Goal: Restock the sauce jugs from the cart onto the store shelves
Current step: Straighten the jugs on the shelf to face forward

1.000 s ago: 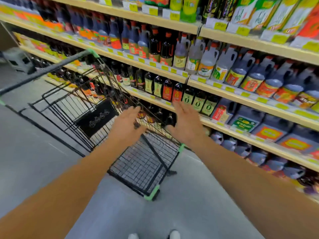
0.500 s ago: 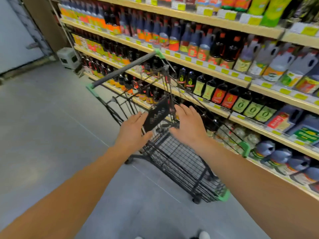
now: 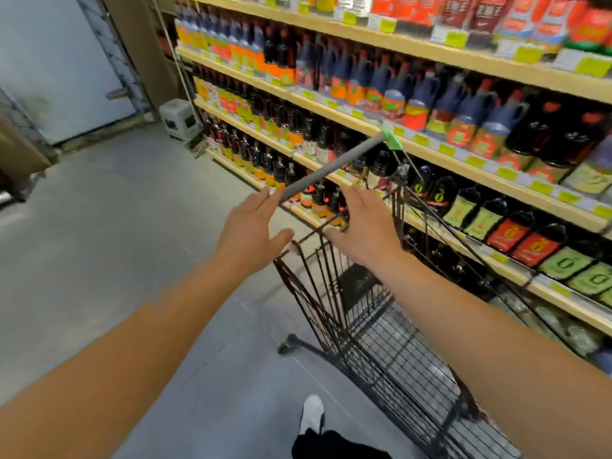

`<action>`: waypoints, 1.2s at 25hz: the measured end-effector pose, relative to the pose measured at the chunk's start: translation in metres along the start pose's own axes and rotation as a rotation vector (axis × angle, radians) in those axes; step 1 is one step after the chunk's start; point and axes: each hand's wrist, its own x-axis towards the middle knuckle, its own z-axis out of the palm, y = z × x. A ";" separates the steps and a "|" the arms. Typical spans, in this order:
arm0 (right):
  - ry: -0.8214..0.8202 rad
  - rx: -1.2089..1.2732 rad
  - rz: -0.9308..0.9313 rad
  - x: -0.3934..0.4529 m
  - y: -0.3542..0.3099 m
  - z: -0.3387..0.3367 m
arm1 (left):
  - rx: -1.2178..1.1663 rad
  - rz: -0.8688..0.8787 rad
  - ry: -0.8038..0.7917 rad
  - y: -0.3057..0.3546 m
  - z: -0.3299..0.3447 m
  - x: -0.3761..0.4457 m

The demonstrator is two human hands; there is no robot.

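Head view: I'm reaching both hands toward the cart handle (image 3: 331,168). Left hand (image 3: 250,228) is released, fingers straight, tips just at the near end of the bar, not gripping. Right hand (image 3: 361,226) is also released, flat over the top rim of the cart (image 3: 374,332), holding nothing. Change over the last second: the cart is now swinging round from side-on to handle-toward-me, and my hands are going from hovering over the basket to the handle. Basket is showing bare wire, no jugs visible in it. Sauce jugs (image 3: 463,111) are sitting in rows on the shelves (image 3: 430,150) to my right. My read: this load is done, I'm about to grab the cart and move it.
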 end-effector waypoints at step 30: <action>0.185 -0.127 0.711 0.397 -0.048 0.069 | -0.284 0.660 -0.299 -0.180 0.016 0.517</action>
